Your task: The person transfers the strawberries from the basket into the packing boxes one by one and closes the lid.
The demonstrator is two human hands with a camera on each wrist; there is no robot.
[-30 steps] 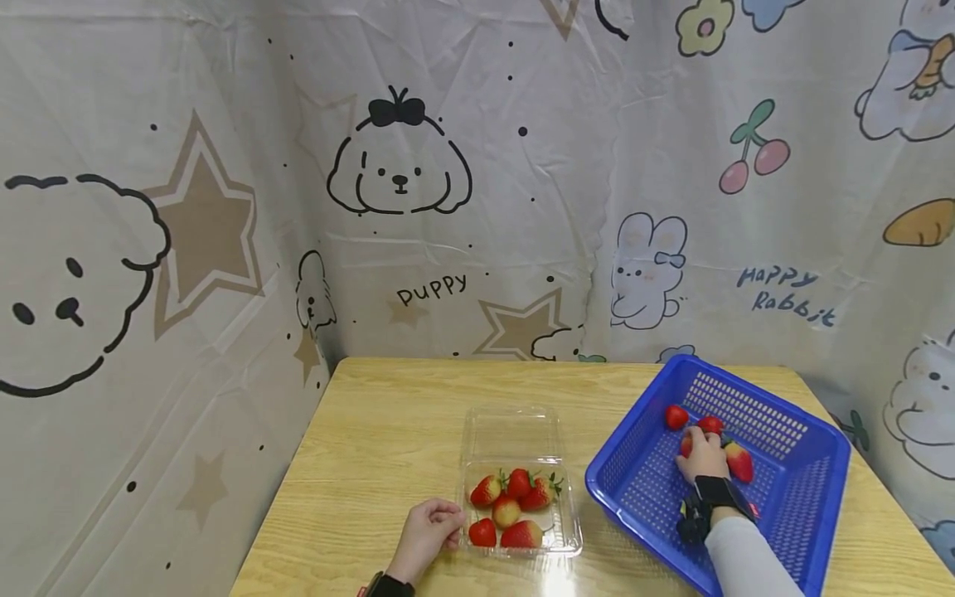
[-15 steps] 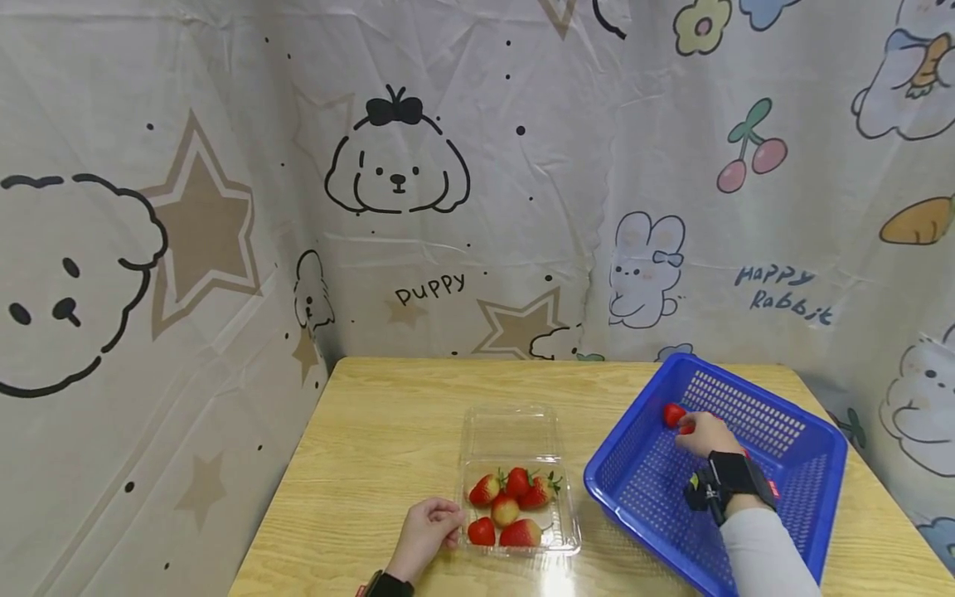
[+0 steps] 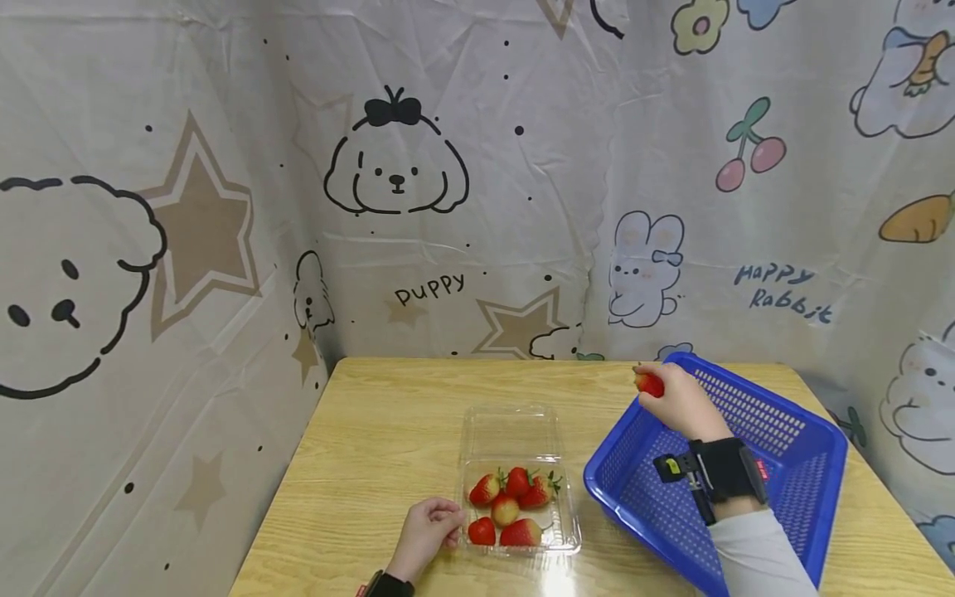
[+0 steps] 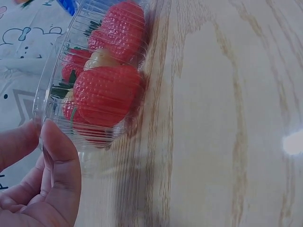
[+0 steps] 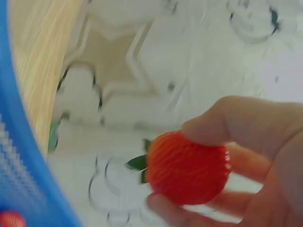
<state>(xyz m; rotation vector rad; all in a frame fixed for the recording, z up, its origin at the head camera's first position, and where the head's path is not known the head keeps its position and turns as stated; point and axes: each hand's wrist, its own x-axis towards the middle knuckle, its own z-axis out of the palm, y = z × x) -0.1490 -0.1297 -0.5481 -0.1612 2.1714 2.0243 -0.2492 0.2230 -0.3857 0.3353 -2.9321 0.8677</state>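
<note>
My right hand (image 3: pixel 688 405) grips a red strawberry (image 5: pixel 187 168) with green leaves, thumb on one side and fingers on the other. In the head view that hand is over the back left rim of the blue basket (image 3: pixel 802 468). A clear plastic clamshell box (image 3: pixel 573 526), its lid (image 3: pixel 511 435) folded back, holds several strawberries (image 3: pixel 520 533). My left hand (image 3: pixel 429 531) pinches the box's left edge between thumb and finger, as the left wrist view shows. Another red strawberry (image 5: pixel 11 219) is partly visible inside the basket in the right wrist view.
Both containers stand on a light wooden table (image 3: pixel 373 448), the basket at the right and the box near the front middle. A cloth printed with cartoon animals (image 3: pixel 522 166) hangs behind and beside the table. Each wrist wears a black strap (image 3: pixel 727 471).
From among the strawberries in the basket, my right hand has picked one up and raised it toward the back left rim. My left hand has stayed at the box's edge.
</note>
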